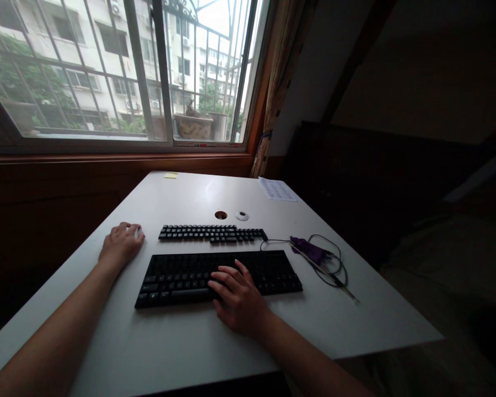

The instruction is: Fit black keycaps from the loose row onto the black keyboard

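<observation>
My left hand rests on the white table left of the keyboard, its fingers loosely bent and slightly apart, holding nothing that I can see. Over the middle of the black keyboard lies my right hand, fingers spread and touching the keys; it covers part of the lower rows. The keyboard's upper and right areas look darker, and I cannot tell whether caps are there. Just behind it, black keycaps are laid out in rows on the table.
On the right lie a purple cloth, a coiled cable and a thin brush-like stick. A round hole and its white cover are behind the keycaps. Printed paper and a yellow note lie near the far edge.
</observation>
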{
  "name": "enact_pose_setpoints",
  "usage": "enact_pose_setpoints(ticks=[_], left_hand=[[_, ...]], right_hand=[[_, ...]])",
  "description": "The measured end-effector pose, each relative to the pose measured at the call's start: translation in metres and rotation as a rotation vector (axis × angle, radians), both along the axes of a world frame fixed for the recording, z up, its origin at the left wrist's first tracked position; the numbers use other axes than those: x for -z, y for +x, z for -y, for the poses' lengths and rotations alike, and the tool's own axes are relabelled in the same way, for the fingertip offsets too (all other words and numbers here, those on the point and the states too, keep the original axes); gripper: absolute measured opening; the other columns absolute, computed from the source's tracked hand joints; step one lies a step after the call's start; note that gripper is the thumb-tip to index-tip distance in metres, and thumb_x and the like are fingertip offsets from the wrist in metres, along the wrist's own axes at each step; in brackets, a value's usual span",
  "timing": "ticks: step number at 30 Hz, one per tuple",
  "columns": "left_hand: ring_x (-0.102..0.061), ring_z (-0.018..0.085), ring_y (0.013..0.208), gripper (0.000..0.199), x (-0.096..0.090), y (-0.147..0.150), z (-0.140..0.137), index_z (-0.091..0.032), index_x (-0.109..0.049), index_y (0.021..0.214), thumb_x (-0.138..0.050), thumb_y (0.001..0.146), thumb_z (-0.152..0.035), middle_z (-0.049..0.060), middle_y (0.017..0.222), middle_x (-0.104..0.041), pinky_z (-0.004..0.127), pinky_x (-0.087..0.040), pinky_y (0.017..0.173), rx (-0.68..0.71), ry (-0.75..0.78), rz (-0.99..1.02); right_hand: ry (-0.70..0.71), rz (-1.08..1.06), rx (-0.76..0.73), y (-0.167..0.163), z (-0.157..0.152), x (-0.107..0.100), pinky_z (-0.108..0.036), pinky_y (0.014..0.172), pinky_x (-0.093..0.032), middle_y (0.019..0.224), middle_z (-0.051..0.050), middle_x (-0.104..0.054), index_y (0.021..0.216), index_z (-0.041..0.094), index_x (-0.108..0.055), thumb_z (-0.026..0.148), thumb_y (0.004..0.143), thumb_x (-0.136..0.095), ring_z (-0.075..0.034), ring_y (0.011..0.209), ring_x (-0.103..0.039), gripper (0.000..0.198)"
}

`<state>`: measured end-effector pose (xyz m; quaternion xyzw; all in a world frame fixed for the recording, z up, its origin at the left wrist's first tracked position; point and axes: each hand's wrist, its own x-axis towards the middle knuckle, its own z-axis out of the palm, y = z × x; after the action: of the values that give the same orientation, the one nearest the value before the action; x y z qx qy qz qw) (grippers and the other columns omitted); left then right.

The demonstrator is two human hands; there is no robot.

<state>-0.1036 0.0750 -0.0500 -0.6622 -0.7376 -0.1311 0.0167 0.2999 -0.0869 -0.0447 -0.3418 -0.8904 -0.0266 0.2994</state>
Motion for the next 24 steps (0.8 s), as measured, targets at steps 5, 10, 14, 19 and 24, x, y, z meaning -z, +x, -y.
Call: enact_pose_setpoints(ticks=[5, 10, 14, 19, 24], left_hand=[[-0.053, 0.044, 0.133, 0.061, 0.0016, 0.0002, 0.0004, -0.015, -0.064, 0.14, -0.033, 0.099, -0.048, 0.024, 0.146, -0.056, 0.056, -0.047, 0.106, -0.02, 0.027, -0.04], [-0.053, 0.043, 0.133, 0.058, 0.0008, 0.0002, 0.0001, -0.018, -0.064, 0.139, -0.036, 0.098, -0.048, 0.023, 0.146, -0.057, 0.057, -0.048, 0.105, -0.041, 0.021, -0.028], [-0.053, 0.044, 0.133, 0.059, 0.0006, -0.0004, -0.0001, -0.017, -0.065, 0.14, -0.037, 0.098, -0.048, 0.023, 0.146, -0.058, 0.058, -0.047, 0.105, -0.037, 0.027, -0.02], [-0.054, 0.044, 0.132, 0.061, 0.0009, -0.0001, 0.0009, -0.016, -0.065, 0.141, -0.035, 0.098, -0.049, 0.023, 0.146, -0.057, 0.057, -0.048, 0.105, -0.032, 0.029, -0.018], [-0.055, 0.044, 0.13, 0.062, 0.0017, -0.0008, 0.0022, -0.013, -0.066, 0.139, -0.034, 0.099, -0.048, 0.024, 0.145, -0.058, 0.057, -0.049, 0.104, -0.022, 0.038, -0.038]], right_hand=[[0.002, -0.008, 0.0, -0.0006, 0.0, -0.0004, -0.06, 0.131, -0.022, 0.138, -0.007, -0.072, 0.136, 0.025, -0.065, 0.025, 0.093, -0.067, -0.028, 0.139, -0.056, 0.043], [-0.002, -0.01, -0.005, -0.0011, -0.0001, -0.0016, -0.061, 0.13, -0.024, 0.137, -0.007, -0.072, 0.136, 0.026, -0.065, 0.024, 0.092, -0.068, -0.029, 0.139, -0.057, 0.045], [0.018, -0.014, -0.008, -0.0015, 0.0001, -0.0022, -0.06, 0.13, -0.026, 0.134, -0.007, -0.073, 0.136, 0.026, -0.066, 0.022, 0.094, -0.065, -0.028, 0.138, -0.058, 0.042], [0.01, -0.02, 0.008, -0.0019, 0.0004, -0.0017, -0.061, 0.129, -0.027, 0.133, -0.007, -0.074, 0.137, 0.027, -0.066, 0.021, 0.094, -0.066, -0.029, 0.138, -0.058, 0.043], [0.001, -0.027, 0.0, -0.0018, 0.0002, -0.0012, -0.061, 0.129, -0.026, 0.134, -0.007, -0.074, 0.137, 0.026, -0.066, 0.022, 0.094, -0.066, -0.028, 0.137, -0.058, 0.043]])
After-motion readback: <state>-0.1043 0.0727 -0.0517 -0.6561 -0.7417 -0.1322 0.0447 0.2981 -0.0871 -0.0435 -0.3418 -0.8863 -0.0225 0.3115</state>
